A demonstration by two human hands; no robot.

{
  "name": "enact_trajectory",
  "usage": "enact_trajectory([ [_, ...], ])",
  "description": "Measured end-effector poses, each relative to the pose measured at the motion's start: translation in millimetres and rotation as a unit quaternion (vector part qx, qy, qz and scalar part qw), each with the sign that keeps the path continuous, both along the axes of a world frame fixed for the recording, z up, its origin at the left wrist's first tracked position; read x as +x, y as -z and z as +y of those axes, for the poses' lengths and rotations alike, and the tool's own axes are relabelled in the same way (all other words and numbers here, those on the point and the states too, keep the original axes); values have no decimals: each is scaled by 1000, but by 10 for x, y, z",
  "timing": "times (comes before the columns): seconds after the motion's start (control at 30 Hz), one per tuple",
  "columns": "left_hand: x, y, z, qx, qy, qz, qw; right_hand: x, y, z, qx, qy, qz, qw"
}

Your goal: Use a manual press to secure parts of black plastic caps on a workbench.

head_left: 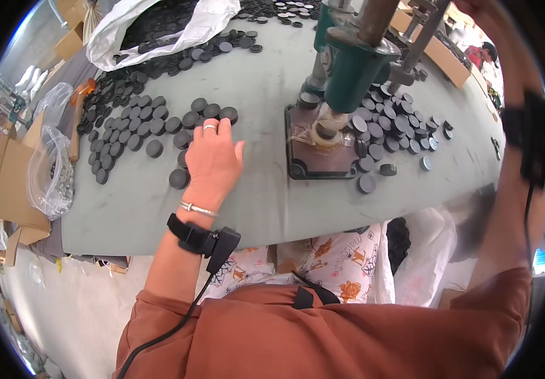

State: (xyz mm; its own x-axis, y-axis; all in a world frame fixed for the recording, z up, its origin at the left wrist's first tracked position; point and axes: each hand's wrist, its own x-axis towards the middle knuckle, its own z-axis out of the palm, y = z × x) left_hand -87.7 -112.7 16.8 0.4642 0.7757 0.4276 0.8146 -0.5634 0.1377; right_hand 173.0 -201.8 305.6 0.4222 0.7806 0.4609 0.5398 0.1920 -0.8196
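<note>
My left hand (214, 159) reaches over the table among round black caps (191, 119). Its fingers lie on caps at the group's near side, and the thumb stands apart from them. A green bench press (353, 72) stands right of this hand. Under its ram, a black cap (326, 131) sits in a pale ring-shaped holder (324, 140) on the brown base plate (313, 164). My right arm is raised along the right side, and my right hand (472, 5) is at the top edge, near the press's upper bars. Its fingers are mostly cut off.
Many caps (389, 120) are heaped right of the press; others (135, 124) spread at the left. A white bag (105, 47) of black parts lies at the back. Left stand a wooden-handled hammer (75, 129), a clear plastic bag (51, 170) and a cardboard box (10, 183).
</note>
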Motion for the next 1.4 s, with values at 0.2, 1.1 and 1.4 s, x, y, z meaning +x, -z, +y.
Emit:
enact_trajectory([
  [0.2,-183,166,179,5,45,6,999,898,194,876,71,-53,-471,878],
  [1.1,-102,448,403,-51,51,-96,993,-651,1384,-543,61,173,-49,982],
  [1.4,-337,558,469,-40,17,-82,996,-683,3170,-1248,-212,255,-171,928],
])
